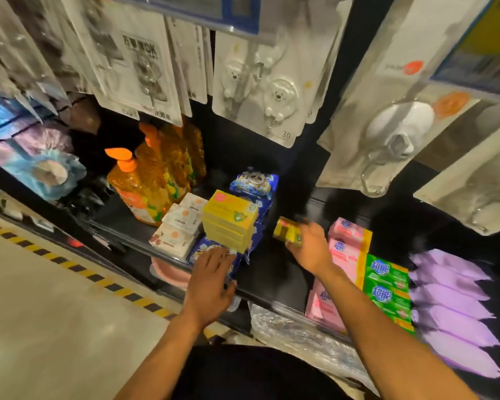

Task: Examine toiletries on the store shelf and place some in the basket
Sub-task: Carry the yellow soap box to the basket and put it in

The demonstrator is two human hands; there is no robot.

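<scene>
Left hand (211, 281), fingers straight and spread, resting on blue pack (240, 259) at shelf (266, 272) front, below yellow box stack (228, 220). Right hand (309, 246), fingers curled, gripping small yellow box (287, 233) above shelf, between yellow box stack and pink boxes (348, 241); blurred.

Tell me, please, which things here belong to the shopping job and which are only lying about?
In the job: right hand holding a small yellow box; left hand touching the blue packet; stack of yellow boxes.

Lying about: orange pump bottles; pink boxes; green boxes; purple packets; hanging hook cards; striped floor tape.
</scene>
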